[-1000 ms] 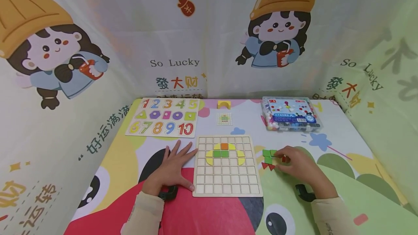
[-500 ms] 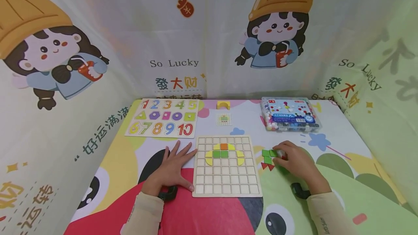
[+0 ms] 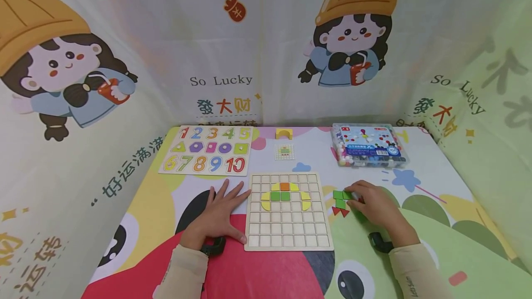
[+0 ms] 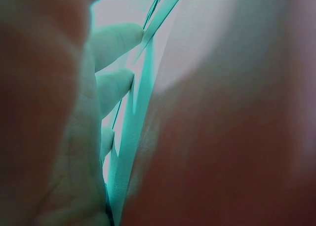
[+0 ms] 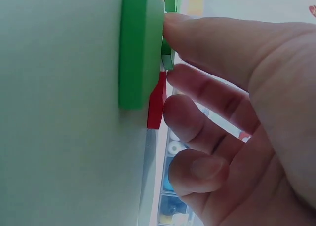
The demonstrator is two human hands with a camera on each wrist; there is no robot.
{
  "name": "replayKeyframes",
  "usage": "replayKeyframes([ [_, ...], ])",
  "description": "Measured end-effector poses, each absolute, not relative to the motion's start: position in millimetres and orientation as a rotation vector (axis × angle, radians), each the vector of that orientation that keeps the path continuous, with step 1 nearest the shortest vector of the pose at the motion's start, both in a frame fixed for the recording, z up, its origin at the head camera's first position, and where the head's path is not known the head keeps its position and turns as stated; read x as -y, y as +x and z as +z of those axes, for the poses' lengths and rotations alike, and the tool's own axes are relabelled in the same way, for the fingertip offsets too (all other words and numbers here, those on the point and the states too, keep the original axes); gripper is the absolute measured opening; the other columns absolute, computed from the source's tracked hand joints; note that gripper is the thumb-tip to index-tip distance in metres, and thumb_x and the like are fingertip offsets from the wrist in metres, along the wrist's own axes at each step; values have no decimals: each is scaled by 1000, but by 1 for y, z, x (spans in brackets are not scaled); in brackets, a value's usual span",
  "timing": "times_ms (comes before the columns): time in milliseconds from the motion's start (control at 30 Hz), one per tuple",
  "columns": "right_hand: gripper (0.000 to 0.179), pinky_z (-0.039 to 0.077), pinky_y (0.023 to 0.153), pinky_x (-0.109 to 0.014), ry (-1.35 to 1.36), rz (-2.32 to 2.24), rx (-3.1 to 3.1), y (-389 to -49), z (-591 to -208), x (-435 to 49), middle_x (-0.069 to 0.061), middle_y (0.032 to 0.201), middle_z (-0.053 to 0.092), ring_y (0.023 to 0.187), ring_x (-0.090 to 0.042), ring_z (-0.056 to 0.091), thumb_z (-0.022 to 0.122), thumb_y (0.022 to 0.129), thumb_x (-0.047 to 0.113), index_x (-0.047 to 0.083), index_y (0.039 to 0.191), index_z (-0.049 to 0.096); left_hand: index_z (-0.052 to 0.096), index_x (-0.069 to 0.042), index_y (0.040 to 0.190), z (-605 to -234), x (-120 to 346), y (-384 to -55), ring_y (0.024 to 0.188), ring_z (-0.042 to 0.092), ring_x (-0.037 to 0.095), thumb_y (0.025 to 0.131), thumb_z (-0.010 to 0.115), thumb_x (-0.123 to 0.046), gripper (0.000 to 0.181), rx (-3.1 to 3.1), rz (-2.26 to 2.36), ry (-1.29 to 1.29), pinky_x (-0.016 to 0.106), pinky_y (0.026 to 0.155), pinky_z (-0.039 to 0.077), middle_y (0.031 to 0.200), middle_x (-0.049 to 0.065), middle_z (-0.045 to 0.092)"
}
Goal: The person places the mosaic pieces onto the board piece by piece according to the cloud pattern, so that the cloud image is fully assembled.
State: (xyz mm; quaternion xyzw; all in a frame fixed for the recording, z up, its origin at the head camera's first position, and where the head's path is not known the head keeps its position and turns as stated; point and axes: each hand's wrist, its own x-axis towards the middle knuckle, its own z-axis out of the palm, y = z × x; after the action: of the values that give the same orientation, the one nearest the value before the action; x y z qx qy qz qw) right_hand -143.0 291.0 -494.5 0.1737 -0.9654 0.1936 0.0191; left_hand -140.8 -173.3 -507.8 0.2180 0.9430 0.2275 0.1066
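My left hand (image 3: 219, 213) lies with fingers spread and its fingertips and thumb at the left edge of a wooden grid board (image 3: 276, 240). Yellow curved pieces (image 3: 265, 205), one orange square (image 3: 284, 187) and two green squares (image 3: 280, 195) sit in the grid. To the right of the board, my right hand (image 3: 376, 204) has thumb and index finger around a green square tile (image 3: 347, 195). Close by are more green squares (image 3: 340, 204) and red triangles (image 3: 339, 212). In the right wrist view, a red piece (image 5: 157, 103) stands near the curled fingers.
A number puzzle board (image 3: 205, 150) lies at the back left. Behind the grid board are a small pattern card (image 3: 284, 152) and a yellow arch block (image 3: 284, 134). A clear box of coloured parts (image 3: 370, 145) stands at the back right. Printed cloth walls (image 3: 158, 59) surround the table.
My right hand and forearm have shifted slightly left, and the fingers have drawn in at the green tile. The left hand and the pieces in the board stay as they were.
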Motion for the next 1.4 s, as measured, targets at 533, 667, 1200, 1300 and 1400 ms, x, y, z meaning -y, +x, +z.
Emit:
replayKeyframes([
  [533, 30, 47, 67, -32, 494, 600, 3052, -140, -492, -291, -5, 103, 67, 77, -11, 52, 81, 93, 17, 6, 121, 77, 36, -32, 166, -509, 173, -142, 166, 2, 43, 58, 95, -65, 128, -2779, 645, 648, 77, 126, -4, 178, 2, 22],
  [667, 29, 47, 68, -32, 455, 606, 3063, -140, -492, -292, -3, 99, 66, 77, -11, 52, 81, 91, 18, 6, 117, 77, 37, -31, 166, -507, 173, -143, 166, 2, 44, 57, 95, -65, 127, -2782, 647, 644, 77, 126, -4, 178, 2, 22],
  [1200, 24, 45, 61, -26, 482, 555, 2960, -138, -483, -287, 4, 93, 67, 72, -5, 53, 84, 84, 21, 14, 107, 81, 37, -30, 166, -507, 174, -142, 165, 2, 44, 58, 95, -64, 128, -2776, 653, 641, 77, 126, -4, 178, 3, 23],
  [1300, 25, 47, 62, -26, 530, 548, 2966, -141, -478, -281, 5, 98, 69, 75, -5, 55, 82, 85, 20, 15, 109, 80, 37, -29, 166, -507, 174, -141, 165, 2, 45, 57, 96, -63, 128, -2773, 660, 639, 78, 125, -4, 178, 4, 23],
  [1400, 25, 49, 64, -26, 594, 570, 2954, -144, -473, -272, 4, 101, 69, 78, -8, 58, 81, 87, 19, 14, 111, 80, 37, -30, 166, -507, 174, -141, 165, 2, 45, 57, 95, -63, 128, -2771, 660, 639, 78, 125, -4, 178, 4, 23],
])
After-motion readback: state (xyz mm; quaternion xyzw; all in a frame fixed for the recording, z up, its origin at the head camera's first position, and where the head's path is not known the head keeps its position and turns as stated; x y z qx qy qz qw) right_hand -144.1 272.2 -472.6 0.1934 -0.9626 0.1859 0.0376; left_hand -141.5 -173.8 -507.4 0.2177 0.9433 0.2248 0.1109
